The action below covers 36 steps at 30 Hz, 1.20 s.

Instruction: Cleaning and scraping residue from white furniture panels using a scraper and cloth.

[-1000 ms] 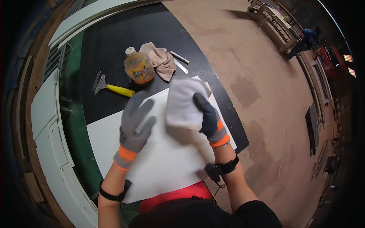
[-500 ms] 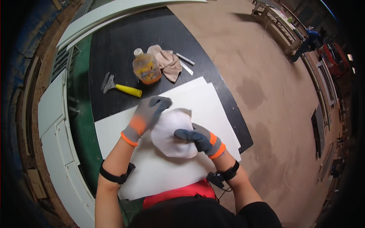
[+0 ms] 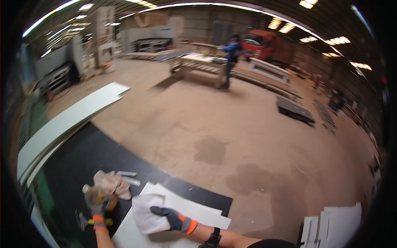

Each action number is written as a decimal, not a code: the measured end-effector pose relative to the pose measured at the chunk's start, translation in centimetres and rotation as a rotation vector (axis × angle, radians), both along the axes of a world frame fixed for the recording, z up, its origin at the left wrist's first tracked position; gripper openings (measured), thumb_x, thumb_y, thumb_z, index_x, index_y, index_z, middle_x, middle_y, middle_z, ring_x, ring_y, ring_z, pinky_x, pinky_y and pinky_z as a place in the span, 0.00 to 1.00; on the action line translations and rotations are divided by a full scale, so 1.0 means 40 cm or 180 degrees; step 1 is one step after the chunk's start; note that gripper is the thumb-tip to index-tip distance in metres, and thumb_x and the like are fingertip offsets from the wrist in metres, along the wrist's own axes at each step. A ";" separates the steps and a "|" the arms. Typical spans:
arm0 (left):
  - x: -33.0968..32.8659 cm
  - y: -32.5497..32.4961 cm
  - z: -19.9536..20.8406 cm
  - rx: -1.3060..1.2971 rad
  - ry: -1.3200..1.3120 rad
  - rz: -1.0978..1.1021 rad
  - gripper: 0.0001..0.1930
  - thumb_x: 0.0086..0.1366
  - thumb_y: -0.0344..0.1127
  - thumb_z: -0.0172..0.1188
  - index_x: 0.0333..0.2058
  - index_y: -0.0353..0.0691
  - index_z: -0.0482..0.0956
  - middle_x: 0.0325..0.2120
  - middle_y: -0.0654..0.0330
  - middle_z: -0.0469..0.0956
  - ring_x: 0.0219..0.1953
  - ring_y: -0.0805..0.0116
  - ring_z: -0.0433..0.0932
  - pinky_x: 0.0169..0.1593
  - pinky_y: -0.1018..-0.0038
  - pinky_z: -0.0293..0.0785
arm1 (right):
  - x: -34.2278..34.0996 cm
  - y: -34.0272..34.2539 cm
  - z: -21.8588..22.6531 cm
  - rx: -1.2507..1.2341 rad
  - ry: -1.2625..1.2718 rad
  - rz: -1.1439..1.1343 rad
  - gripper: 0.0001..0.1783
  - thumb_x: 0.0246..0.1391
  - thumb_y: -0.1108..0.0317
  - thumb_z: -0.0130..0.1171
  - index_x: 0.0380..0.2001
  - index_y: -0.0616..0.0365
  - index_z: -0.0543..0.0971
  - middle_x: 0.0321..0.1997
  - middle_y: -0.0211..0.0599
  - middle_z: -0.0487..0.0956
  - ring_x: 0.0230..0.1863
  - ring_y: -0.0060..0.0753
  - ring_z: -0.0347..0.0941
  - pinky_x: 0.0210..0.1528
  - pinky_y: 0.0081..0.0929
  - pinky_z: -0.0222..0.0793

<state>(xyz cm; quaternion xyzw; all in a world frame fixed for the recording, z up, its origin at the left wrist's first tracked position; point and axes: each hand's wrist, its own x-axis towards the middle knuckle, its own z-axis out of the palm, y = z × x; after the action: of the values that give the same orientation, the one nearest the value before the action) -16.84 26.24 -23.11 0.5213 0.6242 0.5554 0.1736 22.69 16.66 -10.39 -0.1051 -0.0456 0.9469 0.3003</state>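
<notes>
My right hand [image 3: 171, 217], in a grey and orange work glove, grips a white cloth [image 3: 147, 213] over a white panel [image 3: 194, 208]. The thumb lies across the cloth, which hangs bunched. At the lower left, my gloved left hand [image 3: 97, 208] is at a clear bottle [image 3: 109, 201] of orange liquid with a white cap. The left fingers overlap the bottle and are blurred, so their hold is unclear. A scraper with a yellow handle [image 3: 108, 222] lies behind the left wrist. Beside the bottle is a crumpled beige rag [image 3: 113, 184].
The work lies on a black board [image 3: 95, 151]. Two small pale strips [image 3: 129, 177] rest near the rag. Long pale panels [image 3: 70, 120] stand at left. White panels [image 3: 331, 225] are at lower right. Across the floor, a person [image 3: 232, 60] stands by a wooden workbench [image 3: 198, 66].
The view has swung up and to the right, showing more of the workshop. My left hand has left the white cloth and moved to the bottle. My right hand still holds the cloth.
</notes>
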 end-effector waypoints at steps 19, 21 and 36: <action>0.390 -0.097 0.295 0.1142 0.3670 -0.0591 0.18 0.54 0.31 0.60 0.45 0.48 0.80 0.49 0.52 0.74 0.52 0.49 0.72 0.54 0.55 0.67 | -0.051 0.053 -0.144 0.1478 -0.1122 -0.0986 0.23 0.67 0.51 0.46 0.52 0.59 0.73 0.37 0.28 0.76 0.38 0.18 0.71 0.45 0.20 0.70; 0.376 -0.111 0.315 0.0984 0.3722 -0.0532 0.13 0.60 0.32 0.58 0.44 0.53 0.81 0.48 0.53 0.74 0.54 0.51 0.71 0.58 0.53 0.63 | -0.062 0.028 -0.067 0.1062 -0.1227 -0.0946 0.27 0.64 0.51 0.50 0.53 0.64 0.69 0.48 0.39 0.74 0.45 0.31 0.70 0.53 0.27 0.67; 0.397 -0.157 0.415 0.0477 0.4102 -0.0593 0.28 0.49 0.27 0.61 0.49 0.64 0.79 0.50 0.58 0.73 0.53 0.55 0.72 0.56 0.57 0.65 | -0.006 0.008 0.067 0.0640 -0.0346 -0.1245 0.32 0.63 0.49 0.50 0.61 0.63 0.65 0.57 0.47 0.72 0.57 0.43 0.71 0.59 0.42 0.70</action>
<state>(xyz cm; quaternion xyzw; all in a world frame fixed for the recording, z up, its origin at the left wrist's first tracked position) -0.98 19.96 -6.50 0.8123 0.5151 0.1563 -0.2246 22.45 16.98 -7.72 -0.1324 -0.1347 0.8543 0.4842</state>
